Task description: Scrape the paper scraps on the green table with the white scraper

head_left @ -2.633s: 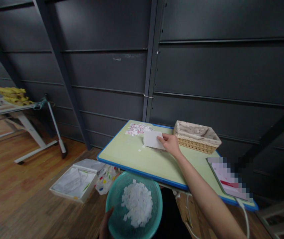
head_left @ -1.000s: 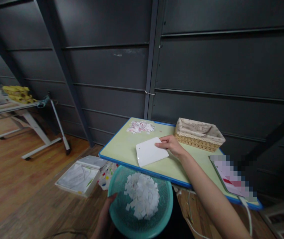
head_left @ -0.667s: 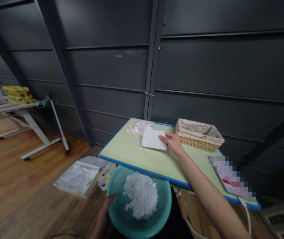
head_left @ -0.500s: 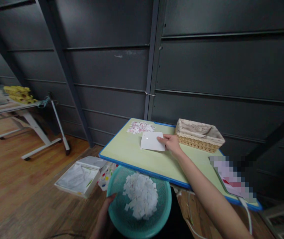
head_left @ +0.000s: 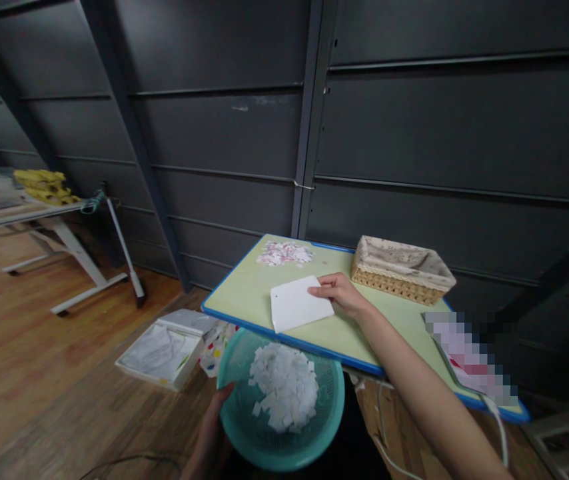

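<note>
My right hand pinches a white card with a small dark hole near its left corner. The card is over the pale yellow-green table, its near edge close to the blue rim. With my left hand I grip the left rim of a teal plastic basket, thumb over the edge. White paper pieces are heaped inside it, just below the table's front edge. A flat pile of white and pinkish paper scraps lies at the table's far left.
A lined wicker basket stands at the table's back right. A blurred-out flat object lies at the right end, near a white cable. An open white box sits on the floor at left. Dark metal panels rise behind.
My right hand has drawn the white card nearer to me and slightly left, turning it. My left hand keeps its grip on the teal basket.
</note>
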`<state>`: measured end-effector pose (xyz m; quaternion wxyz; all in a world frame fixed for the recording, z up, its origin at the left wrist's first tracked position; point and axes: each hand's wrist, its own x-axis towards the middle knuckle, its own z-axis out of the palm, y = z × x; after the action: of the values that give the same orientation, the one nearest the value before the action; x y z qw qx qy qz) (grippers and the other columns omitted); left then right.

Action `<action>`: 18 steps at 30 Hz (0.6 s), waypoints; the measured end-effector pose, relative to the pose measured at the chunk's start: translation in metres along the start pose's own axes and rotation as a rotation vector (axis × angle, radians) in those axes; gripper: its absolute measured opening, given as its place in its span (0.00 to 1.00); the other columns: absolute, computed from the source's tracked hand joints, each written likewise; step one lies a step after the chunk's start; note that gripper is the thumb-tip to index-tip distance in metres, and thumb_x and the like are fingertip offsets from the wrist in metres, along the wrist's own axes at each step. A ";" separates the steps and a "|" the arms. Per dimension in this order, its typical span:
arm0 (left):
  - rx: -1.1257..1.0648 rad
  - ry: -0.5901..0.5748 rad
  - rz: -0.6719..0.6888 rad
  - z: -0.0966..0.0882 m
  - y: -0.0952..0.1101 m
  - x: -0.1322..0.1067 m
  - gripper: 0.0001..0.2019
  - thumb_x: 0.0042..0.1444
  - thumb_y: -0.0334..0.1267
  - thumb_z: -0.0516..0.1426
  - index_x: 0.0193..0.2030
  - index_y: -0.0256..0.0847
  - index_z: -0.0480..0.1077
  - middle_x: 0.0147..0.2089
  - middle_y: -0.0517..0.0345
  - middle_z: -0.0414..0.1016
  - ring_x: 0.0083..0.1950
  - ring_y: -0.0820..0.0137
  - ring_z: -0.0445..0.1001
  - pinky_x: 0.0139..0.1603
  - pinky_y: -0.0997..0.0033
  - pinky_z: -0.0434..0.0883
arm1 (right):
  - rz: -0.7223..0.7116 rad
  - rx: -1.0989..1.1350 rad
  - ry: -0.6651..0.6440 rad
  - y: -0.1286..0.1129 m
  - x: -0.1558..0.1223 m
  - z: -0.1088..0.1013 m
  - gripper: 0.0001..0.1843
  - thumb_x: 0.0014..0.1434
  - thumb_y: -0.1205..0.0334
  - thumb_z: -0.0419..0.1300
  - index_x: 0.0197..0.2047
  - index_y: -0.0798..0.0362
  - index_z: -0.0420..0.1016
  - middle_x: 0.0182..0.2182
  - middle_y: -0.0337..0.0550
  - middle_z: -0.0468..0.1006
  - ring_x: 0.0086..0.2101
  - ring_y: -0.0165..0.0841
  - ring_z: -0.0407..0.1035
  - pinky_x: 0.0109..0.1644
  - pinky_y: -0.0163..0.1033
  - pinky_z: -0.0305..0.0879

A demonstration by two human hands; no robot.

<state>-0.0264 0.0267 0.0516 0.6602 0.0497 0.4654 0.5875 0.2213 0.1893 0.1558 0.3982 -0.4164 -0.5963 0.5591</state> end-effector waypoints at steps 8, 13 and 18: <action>-0.121 -0.124 -0.201 -0.013 -0.013 0.007 0.32 0.48 0.37 0.59 0.61 0.31 0.62 0.47 0.42 0.80 0.52 0.46 0.73 0.54 0.47 0.69 | -0.183 0.178 0.729 0.005 0.016 -0.024 0.20 0.36 0.50 0.68 0.28 0.58 0.74 0.23 0.43 0.75 0.22 0.30 0.64 0.24 0.34 0.58; -0.116 -0.009 -0.276 -0.039 -0.031 0.026 0.36 0.46 0.38 0.60 0.63 0.30 0.59 0.46 0.41 0.80 0.54 0.46 0.72 0.54 0.45 0.68 | -0.317 -0.176 1.053 0.016 0.023 -0.048 0.26 0.45 0.44 0.60 0.35 0.62 0.77 0.27 0.47 0.77 0.25 0.33 0.65 0.26 0.35 0.58; -0.112 0.047 -0.251 -0.059 -0.046 0.042 0.35 0.47 0.35 0.58 0.64 0.31 0.58 0.46 0.44 0.81 0.55 0.48 0.71 0.56 0.47 0.67 | -0.339 -0.410 1.079 0.017 0.021 -0.050 0.29 0.50 0.43 0.56 0.40 0.62 0.79 0.28 0.49 0.79 0.26 0.36 0.67 0.30 0.38 0.59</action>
<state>-0.0376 0.0192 -0.0333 0.7191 -0.0597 0.4499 0.5263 0.2621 0.2267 0.1423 0.6399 -0.6088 -0.4636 0.0709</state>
